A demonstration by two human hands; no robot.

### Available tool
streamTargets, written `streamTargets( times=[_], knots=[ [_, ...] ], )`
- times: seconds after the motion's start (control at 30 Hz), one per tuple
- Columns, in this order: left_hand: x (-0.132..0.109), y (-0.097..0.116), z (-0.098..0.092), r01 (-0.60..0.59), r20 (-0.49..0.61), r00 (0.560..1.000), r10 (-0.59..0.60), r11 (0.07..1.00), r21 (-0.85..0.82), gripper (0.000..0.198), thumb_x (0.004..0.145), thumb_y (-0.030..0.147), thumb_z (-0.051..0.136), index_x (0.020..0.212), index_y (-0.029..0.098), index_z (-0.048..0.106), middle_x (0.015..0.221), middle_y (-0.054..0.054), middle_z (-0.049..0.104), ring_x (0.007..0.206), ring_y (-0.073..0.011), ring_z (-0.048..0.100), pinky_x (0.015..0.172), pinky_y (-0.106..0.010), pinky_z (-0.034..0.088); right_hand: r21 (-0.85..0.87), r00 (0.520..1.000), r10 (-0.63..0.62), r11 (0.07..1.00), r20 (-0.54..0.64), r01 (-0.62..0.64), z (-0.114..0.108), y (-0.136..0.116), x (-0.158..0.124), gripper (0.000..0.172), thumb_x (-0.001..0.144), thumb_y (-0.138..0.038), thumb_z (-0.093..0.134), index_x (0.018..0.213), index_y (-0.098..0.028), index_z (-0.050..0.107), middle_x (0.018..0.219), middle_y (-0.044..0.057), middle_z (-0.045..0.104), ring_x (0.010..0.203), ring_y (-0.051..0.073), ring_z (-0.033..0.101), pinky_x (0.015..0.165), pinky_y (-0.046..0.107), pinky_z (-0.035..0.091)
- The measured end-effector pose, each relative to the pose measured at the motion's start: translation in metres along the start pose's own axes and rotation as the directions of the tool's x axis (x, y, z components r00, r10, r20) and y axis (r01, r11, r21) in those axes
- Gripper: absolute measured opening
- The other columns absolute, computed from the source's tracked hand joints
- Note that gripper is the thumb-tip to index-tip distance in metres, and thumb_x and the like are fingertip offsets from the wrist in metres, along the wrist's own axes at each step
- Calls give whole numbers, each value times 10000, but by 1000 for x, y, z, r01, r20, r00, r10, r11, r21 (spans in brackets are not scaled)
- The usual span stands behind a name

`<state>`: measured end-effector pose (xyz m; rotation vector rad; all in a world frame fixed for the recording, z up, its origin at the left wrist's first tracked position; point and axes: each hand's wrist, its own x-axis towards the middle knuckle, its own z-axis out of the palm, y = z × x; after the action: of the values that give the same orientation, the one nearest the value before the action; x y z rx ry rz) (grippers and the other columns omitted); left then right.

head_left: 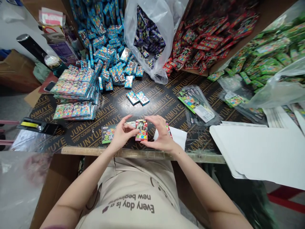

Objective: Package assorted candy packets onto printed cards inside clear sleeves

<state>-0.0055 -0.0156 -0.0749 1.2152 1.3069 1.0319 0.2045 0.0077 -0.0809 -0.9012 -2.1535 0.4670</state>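
Note:
A small red candy box [141, 131] with a cartoon print is held between my two hands at the table's near edge. My left hand [121, 132] has its thumb on the box's left side, its other fingers curled. My right hand [163, 135] curves round the right side, fingertips at the top and bottom edges. Under my left hand lies a green printed card [106, 137], partly covered. A white sheet [179, 137] lies beneath my right hand, with part of another red item [170, 131] showing behind the fingers.
Two blue boxes [138, 98] lie ahead of my hands. Stacked packs [73, 92] and a black stapler-like tool [39, 126] are left. Blue, purple, red and green boxes heap at the back. Plastic sleeves [197, 106] and white cards [257, 152] lie right.

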Motion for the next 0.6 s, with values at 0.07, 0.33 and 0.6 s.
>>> streamTargets(
  times=[0.07,0.33,0.6],
  knots=[
    [1,-9,-13,-196,84,981,178,891,409,904,618,457,819,1399,227,426,1155,-117,649,1123,-295,587,1034,-498,384,-95,999,34,995,-34,-38,-2,10,0,781,701,-472,729,1383,-300,391,1219,87,566,1133,314,528,1024,515,314],
    [2,-35,-41,-346,249,937,246,544,764,1129,628,348,800,1526,249,124,1265,-101,553,1209,-294,507,1126,-544,242,-70,985,158,986,72,-153,10,33,-12,816,639,-565,777,1325,-275,444,1200,85,609,1130,307,555,1075,526,222],
    [0,-22,-40,-337,198,941,274,715,613,1111,623,372,799,1518,240,155,1261,-101,564,1195,-290,532,1088,-497,329,77,968,242,966,58,-246,8,23,-6,1020,600,-607,793,1437,-265,322,1364,131,543,1300,337,458,1101,535,252]
  ],
)
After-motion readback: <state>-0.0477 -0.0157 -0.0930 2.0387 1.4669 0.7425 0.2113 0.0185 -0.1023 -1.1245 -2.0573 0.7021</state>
